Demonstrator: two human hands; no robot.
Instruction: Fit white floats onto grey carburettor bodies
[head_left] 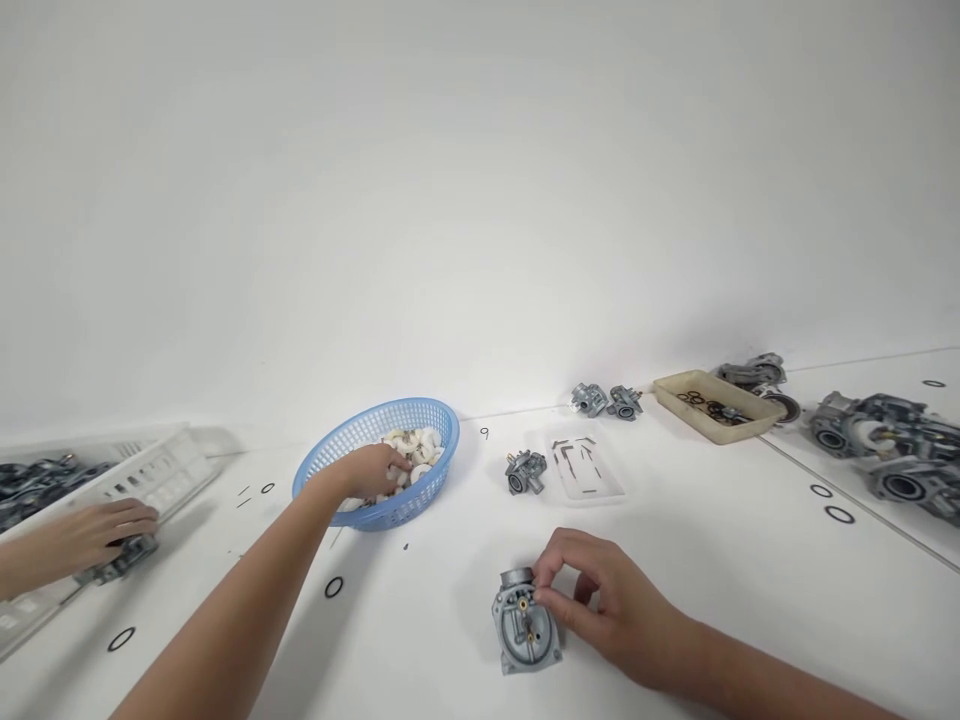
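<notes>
My left hand (375, 470) is inside a blue plastic basket (307, 470), its fingers bent down among small white plastic rings or floats (426, 442). Whatever those fingers hold is hidden. On the white table in front of me, a metal carburetor body (527, 635) stands with its open bowl side towards me, brass jets showing within. My right hand (600, 600) pinches its upper right edge between thumb and fingers. Behind it lie another carburetor (525, 471) and a shallow clear tray (600, 485) with thin dark pins.
At left, another person's hand (97, 535) grasps a carburetor (124, 558) beside a white crate (169, 475) of metal parts. Two carburetors (607, 400) sit near the wall. A cream tray (720, 433) holds black rings. More carburetors (892, 440) lie right; loose black O-rings (334, 587) dot the table.
</notes>
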